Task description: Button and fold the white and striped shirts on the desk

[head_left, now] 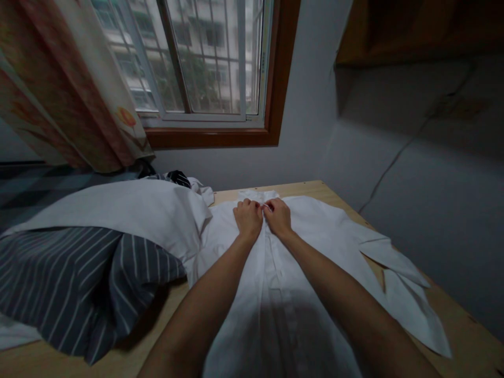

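Observation:
A white button-up shirt (pixel 323 226) lies spread on a wooden board, its collar (pixel 252 194) at the far end and its front placket running toward me. Near the collar, my left hand (pixel 249 215) pinches one edge of the shirt front. My right hand (pixel 279 214) is closed on the opposite edge, its thumb and fingertips almost touching those of the left. Whatever small button lies between the fingertips is too small to make out. One sleeve (pixel 413 310) spreads out to the right with its cuff end folded.
Left of the shirt lies a heap of dark striped bedding (pixel 79 278) with white cloth over it. The wooden board (pixel 464 336) ends against the wall on the right. A floral curtain (pixel 66 84) hangs beside a barred window (pixel 208 58). A wooden shelf (pixel 394 37) juts out at upper right.

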`<state>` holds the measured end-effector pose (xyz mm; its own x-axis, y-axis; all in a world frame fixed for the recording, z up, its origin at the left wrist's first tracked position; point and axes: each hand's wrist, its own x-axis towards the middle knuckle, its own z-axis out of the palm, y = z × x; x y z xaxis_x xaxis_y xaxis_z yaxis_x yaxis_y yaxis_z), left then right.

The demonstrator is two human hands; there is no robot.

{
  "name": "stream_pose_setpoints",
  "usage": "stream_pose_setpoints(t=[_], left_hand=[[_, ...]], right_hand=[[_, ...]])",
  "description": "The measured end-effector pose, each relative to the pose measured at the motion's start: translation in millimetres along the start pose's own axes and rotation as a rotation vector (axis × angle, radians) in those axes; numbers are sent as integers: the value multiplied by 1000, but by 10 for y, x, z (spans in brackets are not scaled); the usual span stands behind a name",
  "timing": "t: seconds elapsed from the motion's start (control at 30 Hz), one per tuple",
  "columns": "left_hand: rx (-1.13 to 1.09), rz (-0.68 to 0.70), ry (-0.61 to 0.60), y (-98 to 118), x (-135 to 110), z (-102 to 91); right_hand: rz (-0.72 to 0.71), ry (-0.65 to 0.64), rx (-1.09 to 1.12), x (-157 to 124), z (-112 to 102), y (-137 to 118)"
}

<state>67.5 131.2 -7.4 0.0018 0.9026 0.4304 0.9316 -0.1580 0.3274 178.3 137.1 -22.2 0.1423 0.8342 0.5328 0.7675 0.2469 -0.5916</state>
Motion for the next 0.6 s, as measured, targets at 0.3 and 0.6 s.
stream_pose_setpoints(t=[0.3, 0.6], left_hand=[[18, 89, 17, -24, -11, -12], [48, 162, 12, -24, -21, -43]], right_hand=[[216, 4, 328, 25, 93, 156], [197, 6, 295, 2, 59, 127]])
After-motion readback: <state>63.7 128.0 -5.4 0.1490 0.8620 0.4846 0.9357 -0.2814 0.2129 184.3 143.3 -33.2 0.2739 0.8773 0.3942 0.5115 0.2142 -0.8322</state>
